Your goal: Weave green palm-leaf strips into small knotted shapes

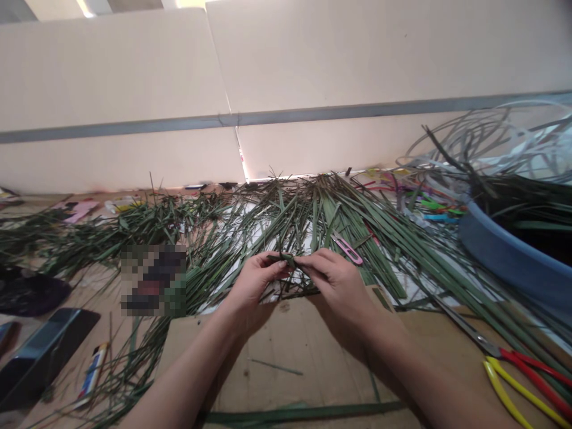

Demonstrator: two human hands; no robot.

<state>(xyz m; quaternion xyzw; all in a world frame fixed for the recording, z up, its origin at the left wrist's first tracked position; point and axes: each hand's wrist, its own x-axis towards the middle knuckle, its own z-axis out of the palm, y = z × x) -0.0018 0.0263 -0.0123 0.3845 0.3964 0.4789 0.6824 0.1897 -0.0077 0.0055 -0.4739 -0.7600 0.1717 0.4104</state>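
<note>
My left hand [258, 277] and my right hand [336, 275] meet at the middle of the table, both pinching a small folded piece of green leaf strip [289, 260] between thumbs and fingers. Behind the hands lies a wide heap of long green leaf strips [286, 220]. A small pink thread snip [347, 248] rests on the strips just beyond my right hand. Below my forearms is a flat sheet of brown cardboard [286, 351].
Red-and-yellow-handled scissors [513, 363] lie at the lower right. A blue tub [509, 256] with strips stands at the right. A dark phone [42, 354] and a small tube [93, 372] lie at the lower left. Cream panels [313, 77] wall off the far edge.
</note>
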